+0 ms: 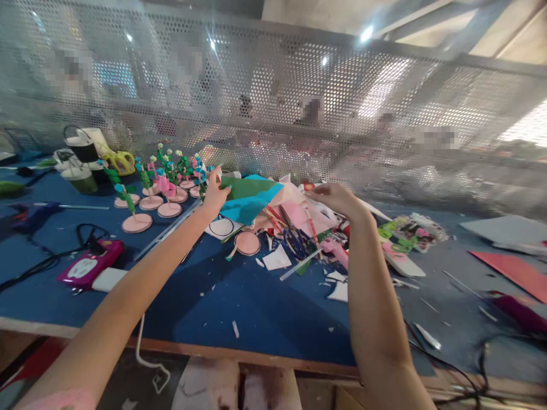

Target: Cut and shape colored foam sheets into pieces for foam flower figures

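Note:
Over the far middle of the blue-topped table, my left hand (216, 195) has thumb and fingers closed on the left edge of a green paper sheet (248, 189). A blue paper sheet (250, 209) lies against the green one. Across the pile, my right hand (335, 199) is bent down with its fingers together beside pink paper (297, 213). What those fingers hold, if anything, is hidden. A small red-and-white item (306, 187) shows by their tips. Scissors (294, 242), a pink glue gun (334, 250) and a round pink disc (247, 243) lie below the sheets.
Several paper flowers on round pink bases (137, 222) stand at left. Near them are a magenta power box (92, 265) with cables and a dark glue gun (34, 219). A perforated metal screen (273, 102) rises behind. Red paper (513, 272) lies at right.

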`<state>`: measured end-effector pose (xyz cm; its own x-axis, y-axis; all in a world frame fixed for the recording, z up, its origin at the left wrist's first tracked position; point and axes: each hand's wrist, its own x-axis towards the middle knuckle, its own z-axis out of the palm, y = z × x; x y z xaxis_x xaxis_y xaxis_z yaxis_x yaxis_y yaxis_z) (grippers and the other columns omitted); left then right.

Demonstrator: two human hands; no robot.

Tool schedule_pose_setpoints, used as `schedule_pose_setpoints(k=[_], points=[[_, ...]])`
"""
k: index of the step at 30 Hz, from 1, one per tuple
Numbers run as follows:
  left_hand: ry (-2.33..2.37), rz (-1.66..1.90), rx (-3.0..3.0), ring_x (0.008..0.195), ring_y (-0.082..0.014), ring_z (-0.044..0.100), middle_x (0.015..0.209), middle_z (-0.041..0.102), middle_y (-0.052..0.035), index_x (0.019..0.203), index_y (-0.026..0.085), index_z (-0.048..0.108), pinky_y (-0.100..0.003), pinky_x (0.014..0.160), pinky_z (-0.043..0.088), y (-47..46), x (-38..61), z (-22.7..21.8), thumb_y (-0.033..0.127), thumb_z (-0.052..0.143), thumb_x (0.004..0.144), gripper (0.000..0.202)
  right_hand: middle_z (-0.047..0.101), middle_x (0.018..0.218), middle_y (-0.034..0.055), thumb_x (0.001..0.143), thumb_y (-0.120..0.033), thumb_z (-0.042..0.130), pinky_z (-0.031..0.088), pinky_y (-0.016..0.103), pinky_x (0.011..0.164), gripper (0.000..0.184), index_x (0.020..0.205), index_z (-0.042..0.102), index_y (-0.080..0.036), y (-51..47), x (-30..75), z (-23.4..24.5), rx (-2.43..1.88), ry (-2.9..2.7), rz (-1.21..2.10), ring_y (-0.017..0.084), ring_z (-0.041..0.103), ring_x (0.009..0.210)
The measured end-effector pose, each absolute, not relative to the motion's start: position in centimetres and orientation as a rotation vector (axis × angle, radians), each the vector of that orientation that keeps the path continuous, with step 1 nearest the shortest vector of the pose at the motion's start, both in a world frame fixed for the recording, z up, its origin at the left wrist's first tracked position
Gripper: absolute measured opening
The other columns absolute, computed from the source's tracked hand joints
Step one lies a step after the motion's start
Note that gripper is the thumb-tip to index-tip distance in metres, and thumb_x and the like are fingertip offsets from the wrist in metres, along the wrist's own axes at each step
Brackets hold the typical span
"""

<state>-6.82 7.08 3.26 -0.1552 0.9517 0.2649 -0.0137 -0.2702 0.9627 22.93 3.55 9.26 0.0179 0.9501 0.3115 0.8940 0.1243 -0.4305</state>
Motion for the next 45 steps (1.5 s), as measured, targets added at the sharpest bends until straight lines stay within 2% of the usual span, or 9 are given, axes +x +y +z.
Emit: schedule_pose_setpoints(k=[4,9,14,17,20,29,37,41,45], points=[[1.215,1.512,1.367,0.101,-0.021,0.059,0.119,0.056,-0.0104,0.124,0.016,0.048,-0.036,0.087,0.05,7.6,-6.9,2.9,0.016,0.051,0.081,0.044,0.068,0.069,0.005,0.072,-0.047,0.058,0.039,0.026,0.06,0.035,0.077,0.07,-0.014,4.3,23.7,8.8,-1.788,-1.888,0.196,0.018,0.059,0.068],[1.099,1.076,1.756,0.126,-0.0294,0.04,0.144,0.032,-0.0153,0.143,0.016,0.016,-0.039,0.096,0.043,7.2,-6.6,2.0,0.034,0.062,0.074,0.084,0.066,0.067,0.0055,0.069,-0.045,0.061,0.037,0.025,0.056,0.033,0.071,0.068,-0.013,4.8,23.3,8.1,-1.841,-1.936,0.248,0.018,0.058,0.067],[1.3,0.625,2.342,0.136,-0.0369,0.018,0.149,0.018,-0.0192,0.144,0.013,0.005,-0.046,0.105,0.026,5.9,-6.3,1.1,0.049,0.068,0.061,0.11,0.062,0.063,0.004,0.07,-0.043,0.061,0.037,0.024,0.056,0.03,0.065,0.065,-0.014,4.9,21.9,7.6,-1.897,-2.056,0.299,0.015,0.054,0.062],[1.458,0.396,2.397,0.124,-0.0373,0.041,0.14,0.035,-0.0251,0.144,0.008,0.0,-0.042,0.093,0.038,5.2,-6.0,1.1,0.051,0.056,0.073,0.1,0.057,0.059,0.0028,0.072,-0.043,0.059,0.035,0.025,0.054,0.032,0.062,0.062,-0.013,4.8,20.9,7.7,-1.981,-2.095,0.309,0.013,0.049,0.056],[1.505,0.284,2.446,0.085,-0.0281,0.064,0.108,0.062,-0.0224,0.143,0.002,0.001,-0.033,0.071,0.045,4.9,-5.8,1.1,0.041,0.038,0.085,0.079,0.052,0.055,0.0011,0.074,-0.044,0.057,0.033,0.025,0.052,0.035,0.058,0.059,-0.013,4.6,20.2,7.9,-1.997,-2.11,0.283,0.011,0.045,0.053],[1.622,0.526,2.708,0.074,-0.0232,0.063,0.089,0.065,-0.0171,0.138,0.01,0.031,-0.031,0.065,0.046,5.7,-6.1,0.0,0.013,0.036,0.086,0.052,0.061,0.065,0.0055,0.074,-0.044,0.059,0.039,0.023,0.053,0.034,0.067,0.063,-0.011,4.3,20.2,7.9,-1.92,-2.039,0.363,0.012,0.052,0.057],[1.677,1.177,2.262,0.094,-0.0256,0.061,0.105,0.064,-0.0164,0.13,0.011,0.041,-0.038,0.083,0.047,6.5,-6.9,2.0,0.021,0.034,0.091,0.041,0.067,0.072,0.0111,0.075,-0.039,0.061,0.047,0.023,0.056,0.031,0.074,0.066,-0.009,4.1,19.9,8.0,-1.816,-1.929,0.449,0.016,0.061,0.065],[1.63,1.23,2.212,0.103,-0.0286,0.058,0.114,0.06,-0.0182,0.134,0.012,0.035,-0.043,0.085,0.047,7.2,-7.5,1.4,0.024,0.037,0.089,0.046,0.069,0.075,0.0097,0.073,-0.029,0.063,0.047,0.022,0.054,0.023,0.082,0.068,-0.008,4.8,20.6,7.4,-1.887,-1.958,0.444,0.015,0.062,0.064],[1.369,1.189,2.379,0.124,-0.0272,0.044,0.139,0.038,-0.0191,0.144,0.015,0.007,-0.042,0.095,0.042,7.1,-7.2,1.2,0.02,0.033,0.089,0.061,0.069,0.077,0.0096,0.064,-0.022,0.07,0.047,0.024,0.061,0.025,0.085,0.067,-0.009,5.9,21.7,6.3,-2.074,-1.995,0.206,0.019,0.063,0.072]])
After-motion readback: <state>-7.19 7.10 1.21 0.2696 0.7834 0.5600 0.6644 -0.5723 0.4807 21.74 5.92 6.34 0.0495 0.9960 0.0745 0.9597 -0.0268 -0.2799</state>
